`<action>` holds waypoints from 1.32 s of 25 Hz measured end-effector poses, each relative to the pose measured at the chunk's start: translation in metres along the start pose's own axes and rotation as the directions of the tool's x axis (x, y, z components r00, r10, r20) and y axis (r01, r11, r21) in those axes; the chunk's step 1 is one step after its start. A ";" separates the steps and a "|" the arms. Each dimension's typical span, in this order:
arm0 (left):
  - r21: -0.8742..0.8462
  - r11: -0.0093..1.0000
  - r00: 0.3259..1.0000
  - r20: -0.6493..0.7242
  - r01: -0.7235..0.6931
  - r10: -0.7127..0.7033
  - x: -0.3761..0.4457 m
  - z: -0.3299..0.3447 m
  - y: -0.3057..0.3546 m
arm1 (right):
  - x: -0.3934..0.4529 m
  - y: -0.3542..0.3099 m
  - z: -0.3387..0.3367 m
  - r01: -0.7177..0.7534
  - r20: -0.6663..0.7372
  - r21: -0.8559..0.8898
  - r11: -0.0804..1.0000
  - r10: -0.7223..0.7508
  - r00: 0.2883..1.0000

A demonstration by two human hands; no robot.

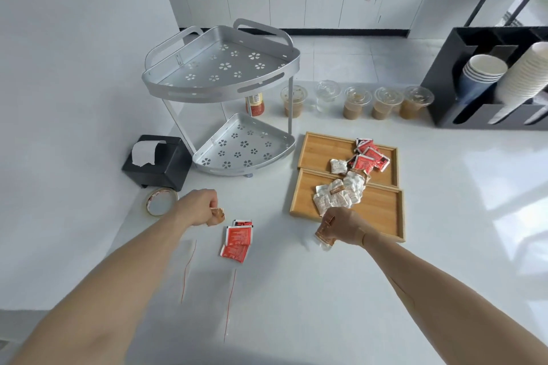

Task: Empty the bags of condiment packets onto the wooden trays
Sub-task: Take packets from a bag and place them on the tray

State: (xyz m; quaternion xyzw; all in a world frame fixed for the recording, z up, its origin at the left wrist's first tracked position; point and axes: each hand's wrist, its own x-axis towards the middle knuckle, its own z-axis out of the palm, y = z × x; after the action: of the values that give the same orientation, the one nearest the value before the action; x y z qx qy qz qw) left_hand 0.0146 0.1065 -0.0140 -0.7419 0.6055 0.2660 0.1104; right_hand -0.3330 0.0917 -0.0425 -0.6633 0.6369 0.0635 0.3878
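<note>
The left hand (pixel 199 207) is closed on a small brown-printed scrap, apparently a packet or a bag's torn top. The right hand (pixel 341 225) is clenched around a crumpled clear plastic bag with brown print (pixel 324 235), held just above the near wooden tray (pixel 382 216), at its near left corner. White packets (pixel 338 197) lie heaped on that tray, red packets (pixel 369 158) on the far wooden tray (pixel 320 149). A small stack of red sachets (pixel 237 240) rests on the white desk (pixel 296 290), between the hands, nearer the left one. The trays lie to its right and farther.
</note>
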 end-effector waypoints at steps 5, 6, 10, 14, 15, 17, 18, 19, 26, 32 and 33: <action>-0.133 0.981 0.990 0.000 -0.139 0.140 0.020 -0.026 0.068 | 0.005 0.044 -0.050 -0.047 -0.046 -0.011 0.999 0.046 0.998; -0.126 0.976 0.984 0.000 -0.176 0.177 0.027 -0.027 0.085 | 0.006 0.052 -0.059 -0.052 -0.055 -0.014 0.999 0.052 0.997; -0.170 0.945 0.956 0.043 -0.280 0.291 0.056 -0.024 0.160 | 0.018 0.080 -0.088 -0.066 -0.098 0.015 0.998 0.067 0.993; -0.175 0.927 0.934 0.077 -0.332 0.349 0.091 -0.017 0.227 | 0.036 0.096 -0.104 -0.073 -0.090 0.034 0.997 0.076 0.993; -0.167 0.926 0.931 0.083 -0.338 0.355 0.100 -0.014 0.241 | 0.041 0.098 -0.105 -0.068 -0.079 0.034 0.997 0.071 0.994; -0.137 0.930 0.931 0.088 -0.341 0.355 0.118 -0.009 0.265 | 0.051 0.101 -0.105 -0.062 -0.050 0.039 0.997 0.064 0.997; -0.121 0.933 0.932 0.092 -0.338 0.349 0.127 -0.006 0.274 | 0.056 0.102 -0.103 -0.063 -0.036 0.050 0.997 0.065 0.997; -0.111 0.936 0.934 0.098 -0.333 0.344 0.136 -0.004 0.281 | 0.059 0.103 -0.101 -0.064 -0.022 0.060 0.996 0.065 0.998; 0.020 0.934 0.929 0.114 -0.357 0.353 0.173 0.012 0.298 | 0.070 0.114 -0.088 -0.086 -0.028 0.104 0.991 0.089 0.996; -0.075 0.946 0.949 -0.011 -0.315 0.315 0.165 0.017 0.284 | 0.065 0.113 -0.089 -0.098 -0.054 0.097 0.990 0.104 0.993; -0.122 0.944 0.952 -0.024 -0.306 0.305 0.161 0.016 0.281 | 0.061 0.114 -0.089 -0.101 -0.059 0.093 0.991 0.106 0.993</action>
State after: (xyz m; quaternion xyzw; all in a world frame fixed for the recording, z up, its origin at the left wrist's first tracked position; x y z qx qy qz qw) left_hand -0.2380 -0.0893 -0.0682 -0.6451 0.6956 0.3155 0.0201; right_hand -0.4602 0.0022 -0.0655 -0.6130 0.6847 0.0336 0.3928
